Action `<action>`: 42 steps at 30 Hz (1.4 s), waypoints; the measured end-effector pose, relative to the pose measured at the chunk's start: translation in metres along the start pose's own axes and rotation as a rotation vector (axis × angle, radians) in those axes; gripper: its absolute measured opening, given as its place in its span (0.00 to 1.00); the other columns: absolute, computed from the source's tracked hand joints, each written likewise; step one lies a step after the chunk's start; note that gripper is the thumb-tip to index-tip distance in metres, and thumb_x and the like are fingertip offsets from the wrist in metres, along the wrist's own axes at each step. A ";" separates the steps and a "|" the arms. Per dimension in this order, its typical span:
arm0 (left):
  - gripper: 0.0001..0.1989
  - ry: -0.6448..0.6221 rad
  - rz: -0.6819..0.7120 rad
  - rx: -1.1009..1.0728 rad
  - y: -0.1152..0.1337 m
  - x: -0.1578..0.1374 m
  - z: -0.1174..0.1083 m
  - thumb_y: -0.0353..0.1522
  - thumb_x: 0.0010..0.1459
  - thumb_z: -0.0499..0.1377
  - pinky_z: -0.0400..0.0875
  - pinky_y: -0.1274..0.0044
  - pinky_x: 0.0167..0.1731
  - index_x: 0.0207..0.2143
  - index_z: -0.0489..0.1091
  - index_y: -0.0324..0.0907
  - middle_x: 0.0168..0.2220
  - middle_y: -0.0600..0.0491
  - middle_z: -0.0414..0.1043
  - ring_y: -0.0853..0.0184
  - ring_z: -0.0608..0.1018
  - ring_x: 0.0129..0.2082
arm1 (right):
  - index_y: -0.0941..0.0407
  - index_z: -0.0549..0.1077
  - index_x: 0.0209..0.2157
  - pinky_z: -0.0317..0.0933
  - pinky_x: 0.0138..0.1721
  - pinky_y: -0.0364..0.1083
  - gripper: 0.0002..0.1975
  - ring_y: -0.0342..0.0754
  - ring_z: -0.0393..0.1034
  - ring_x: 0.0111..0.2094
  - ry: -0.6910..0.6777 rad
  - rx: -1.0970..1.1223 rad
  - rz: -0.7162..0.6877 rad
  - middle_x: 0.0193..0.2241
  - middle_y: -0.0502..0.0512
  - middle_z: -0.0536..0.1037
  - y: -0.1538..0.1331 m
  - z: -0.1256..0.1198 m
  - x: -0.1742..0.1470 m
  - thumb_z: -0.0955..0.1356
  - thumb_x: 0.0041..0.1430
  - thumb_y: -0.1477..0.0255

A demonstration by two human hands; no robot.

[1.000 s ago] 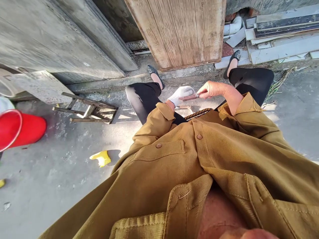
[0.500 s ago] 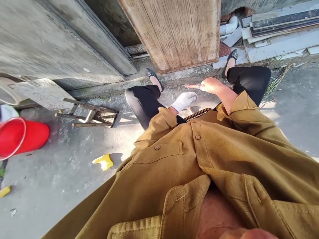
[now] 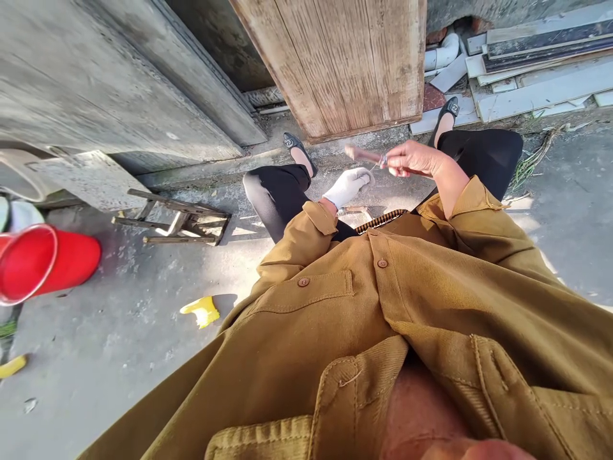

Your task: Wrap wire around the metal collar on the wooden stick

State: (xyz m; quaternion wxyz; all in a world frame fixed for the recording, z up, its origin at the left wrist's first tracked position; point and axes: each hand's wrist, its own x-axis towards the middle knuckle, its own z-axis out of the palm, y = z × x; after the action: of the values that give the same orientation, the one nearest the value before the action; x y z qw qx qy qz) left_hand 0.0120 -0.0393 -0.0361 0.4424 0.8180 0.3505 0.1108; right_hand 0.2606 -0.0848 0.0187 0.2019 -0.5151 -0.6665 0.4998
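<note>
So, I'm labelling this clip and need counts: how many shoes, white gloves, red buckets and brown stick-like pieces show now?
Shoes: 2
White glove: 1
Red bucket: 1
Brown stick-like piece, in the right hand: 1
Total: 5

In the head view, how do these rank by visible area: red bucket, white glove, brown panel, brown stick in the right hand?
1. Brown panel
2. Red bucket, cropped at the left edge
3. White glove
4. Brown stick, slightly blurred
</note>
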 end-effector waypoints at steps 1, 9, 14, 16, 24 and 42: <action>0.13 -0.003 -0.027 -0.040 0.000 -0.004 0.006 0.32 0.67 0.50 0.63 0.77 0.26 0.38 0.75 0.40 0.23 0.54 0.68 0.69 0.67 0.22 | 0.58 0.80 0.38 0.62 0.31 0.45 0.17 0.45 0.65 0.25 0.111 0.013 0.027 0.28 0.54 0.78 0.000 -0.002 0.001 0.71 0.74 0.58; 0.09 -0.058 -0.120 -0.020 0.009 -0.016 0.020 0.30 0.63 0.56 0.66 0.77 0.31 0.36 0.77 0.41 0.24 0.56 0.70 0.68 0.71 0.26 | 0.60 0.83 0.36 0.65 0.34 0.47 0.15 0.48 0.72 0.26 0.267 -0.329 0.290 0.30 0.60 0.81 0.015 0.004 0.022 0.70 0.74 0.66; 0.13 -0.013 -0.004 0.362 0.009 -0.010 0.001 0.33 0.66 0.57 0.70 0.74 0.44 0.41 0.82 0.42 0.40 0.50 0.83 0.62 0.79 0.39 | 0.57 0.84 0.32 0.63 0.34 0.49 0.11 0.51 0.71 0.26 0.102 -0.609 0.334 0.23 0.57 0.77 0.016 0.010 0.022 0.73 0.68 0.68; 0.14 0.022 -0.004 0.434 0.009 -0.009 -0.008 0.33 0.68 0.56 0.70 0.73 0.46 0.45 0.83 0.43 0.43 0.49 0.85 0.60 0.81 0.43 | 0.56 0.84 0.33 0.61 0.31 0.48 0.07 0.49 0.69 0.23 -0.017 -0.589 0.349 0.22 0.55 0.76 0.016 0.013 0.021 0.74 0.66 0.69; 0.13 0.066 -0.060 0.200 -0.002 -0.011 -0.016 0.30 0.65 0.56 0.70 0.76 0.38 0.41 0.81 0.38 0.36 0.51 0.81 0.66 0.77 0.32 | 0.58 0.76 0.25 0.57 0.27 0.42 0.17 0.42 0.63 0.22 -0.506 -0.239 0.195 0.21 0.50 0.72 0.007 0.017 0.012 0.77 0.66 0.65; 0.15 -0.083 -0.042 0.406 0.001 -0.017 0.017 0.34 0.70 0.55 0.71 0.73 0.48 0.46 0.82 0.43 0.47 0.49 0.85 0.59 0.82 0.46 | 0.63 0.88 0.46 0.64 0.37 0.46 0.15 0.55 0.81 0.38 0.052 -0.639 0.382 0.38 0.67 0.85 -0.003 0.021 0.019 0.71 0.73 0.66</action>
State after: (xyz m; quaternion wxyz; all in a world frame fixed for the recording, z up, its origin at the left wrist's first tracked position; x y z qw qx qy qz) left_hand 0.0086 -0.0619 -0.0429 0.2847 0.8868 0.3640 -0.0051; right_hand 0.2357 -0.0770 0.0076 -0.0491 -0.6797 -0.6755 0.2817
